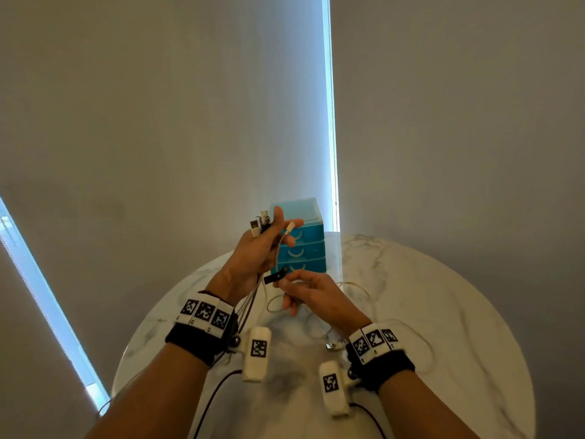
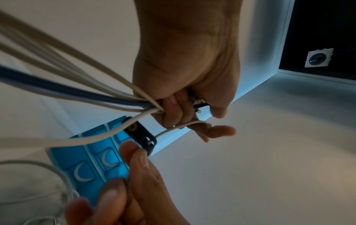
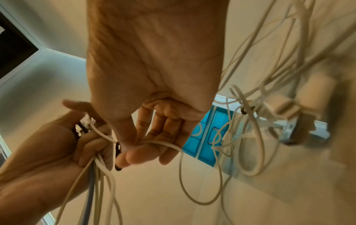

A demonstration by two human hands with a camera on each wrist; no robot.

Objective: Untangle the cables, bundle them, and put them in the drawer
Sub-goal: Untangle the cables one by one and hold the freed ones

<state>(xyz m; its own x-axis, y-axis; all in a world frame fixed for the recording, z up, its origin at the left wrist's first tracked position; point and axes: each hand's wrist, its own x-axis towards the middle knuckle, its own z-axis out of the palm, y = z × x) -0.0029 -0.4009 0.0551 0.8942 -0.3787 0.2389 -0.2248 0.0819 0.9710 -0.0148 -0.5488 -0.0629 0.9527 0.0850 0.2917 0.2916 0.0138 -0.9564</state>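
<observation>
My left hand [image 1: 269, 239] is raised in front of the blue drawer unit [image 1: 305, 245] and grips a bundle of white and grey cables [image 2: 80, 91]. Their plugs [image 1: 260, 224] stick up past its fingers. One thin white cable [image 1: 280, 248] runs over its forefinger. Just below, my right hand [image 1: 286, 285] pinches a black strap [image 1: 276, 277] between thumb and fingers, close to the bundle. The strap [image 2: 141, 135] lies against the cables in the left wrist view. More white cable [image 1: 354, 289] trails in loops onto the table behind my right hand.
The drawer unit has three shut drawers and stands at the far edge of the round marble table [image 1: 459, 327]. A loose USB plug [image 1: 330, 346] lies near my right wrist. Grey walls [image 1: 443, 122] rise behind the table.
</observation>
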